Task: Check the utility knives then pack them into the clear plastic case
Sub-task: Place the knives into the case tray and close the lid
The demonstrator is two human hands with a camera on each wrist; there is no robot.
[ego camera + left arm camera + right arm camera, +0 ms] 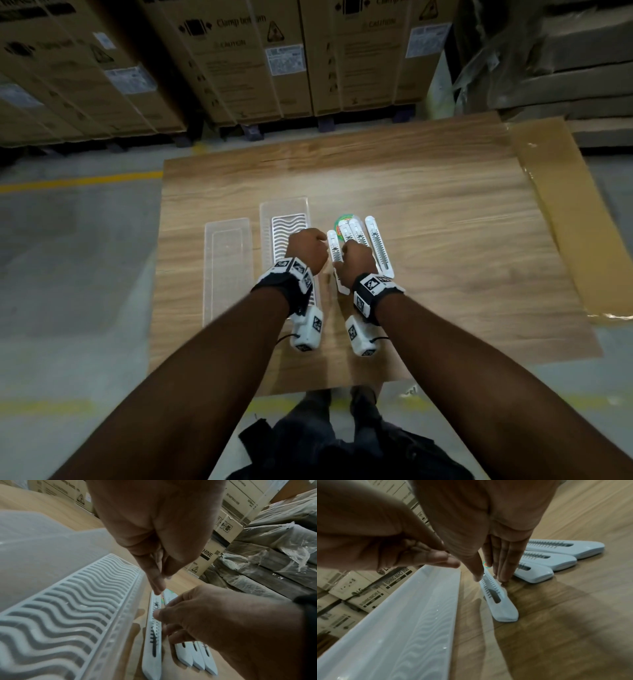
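Several white utility knives lie side by side on the wooden table [428,212], right of the clear plastic case [284,202]. The leftmost knife [333,251] [154,647] [500,605] lies flat beside the case wall [120,628] [419,608]. My right hand [344,250] [163,620] [489,577] pinches it, thumb on the slotted top, fingers [503,573] against its right side. My left hand [317,238] [159,588] [452,562] touches its far end with straight fingers. The other knives [378,246] [197,655] [556,555] lie untouched. A white wavy insert [68,601] lines the case.
The case's clear lid [226,274] lies left of the case. A round green and red object [343,222] sits under the knives' far ends. Flat cardboard [575,219] covers the table's right edge. Stacked cartons [239,61] stand behind the table.
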